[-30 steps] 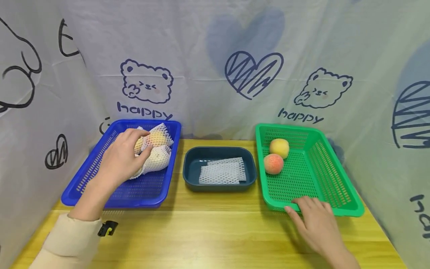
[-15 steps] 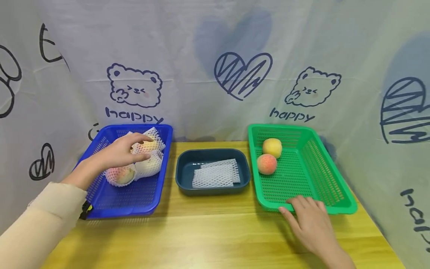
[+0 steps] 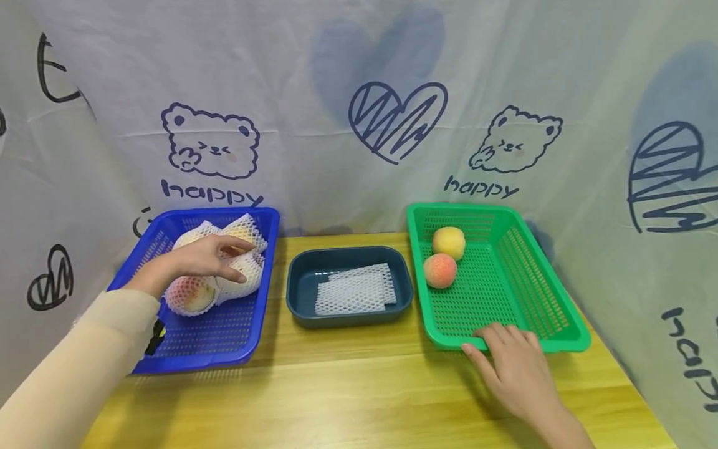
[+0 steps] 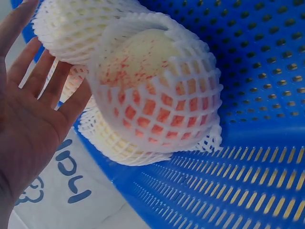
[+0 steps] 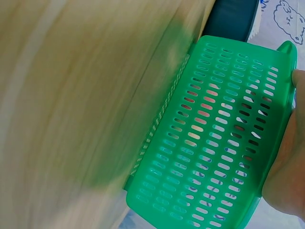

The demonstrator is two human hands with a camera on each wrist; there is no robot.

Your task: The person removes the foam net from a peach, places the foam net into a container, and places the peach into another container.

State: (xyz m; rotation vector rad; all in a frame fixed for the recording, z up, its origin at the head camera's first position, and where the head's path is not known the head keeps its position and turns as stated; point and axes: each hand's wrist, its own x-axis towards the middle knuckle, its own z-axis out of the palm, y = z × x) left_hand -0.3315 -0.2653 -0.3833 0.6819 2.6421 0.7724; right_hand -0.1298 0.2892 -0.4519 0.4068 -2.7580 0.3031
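Note:
My left hand point(image 3: 210, 257) hovers low over several peaches in white foam nets inside the blue basket point(image 3: 224, 349). Its fingers are spread and look relaxed in the left wrist view, beside a netted red and cream peach point(image 4: 157, 90). The thumb lies close to a paler netted fruit point(image 3: 249, 274); whether they touch I cannot tell. My right hand point(image 3: 518, 368) grips the near rim of the green basket point(image 3: 561, 344), fingers over the rim and thumb outside. Inside that basket, a bare pinkish peach point(image 3: 440, 270) and a yellow one point(image 3: 449, 242) rest together on the left.
Between the baskets stands a dark teal tray point(image 3: 348, 320) with white foam nets point(image 3: 353, 290) lying flat in it. All stand on a wooden table point(image 3: 336, 393). A printed white cloth point(image 3: 314, 156) hangs behind and at both sides.
My left hand has shifted over the netted fruit, and a netted peach in front now shows more fully. The view has swung slightly right. The right hand stays on the green rim.

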